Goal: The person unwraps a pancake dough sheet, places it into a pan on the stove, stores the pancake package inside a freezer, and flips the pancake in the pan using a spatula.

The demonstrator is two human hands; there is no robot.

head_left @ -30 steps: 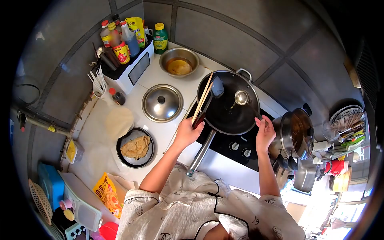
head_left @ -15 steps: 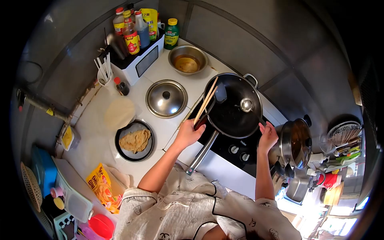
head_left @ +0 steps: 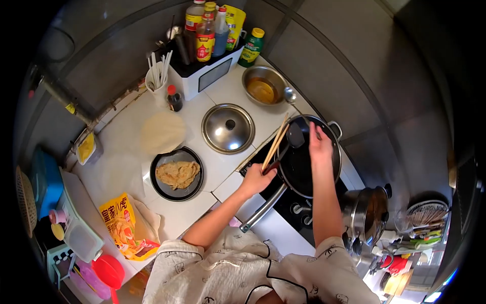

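Observation:
My left hand point(head_left: 257, 179) is closed around a pair of wooden chopsticks point(head_left: 276, 144) together with the handle of a dark spatula point(head_left: 295, 137). The spatula's blade is over the black wok point(head_left: 298, 175) on the stove. A metal ladle point(head_left: 290, 95) is gripped in my right hand point(head_left: 321, 146), above the wok's right side. The ladle's bowl is at the right rim of a steel bowl point(head_left: 248, 86) of yellowish-brown liquid. My right forearm hides part of the wok.
Left of the stove are a domed steel lid point(head_left: 217, 134), a round black pan point(head_left: 154, 185) with a browned flat food point(head_left: 177, 175), and a pale round sheet point(head_left: 163, 131). Bottles point(head_left: 205, 43) stand behind. A steel pot point(head_left: 372, 215) is at the right, a yellow packet point(head_left: 124, 225) at the left.
My right hand has moved up and left over the wok, swinging the ladle out of it to the steel bowl. My left hand still holds the chopsticks and spatula. The view has shifted.

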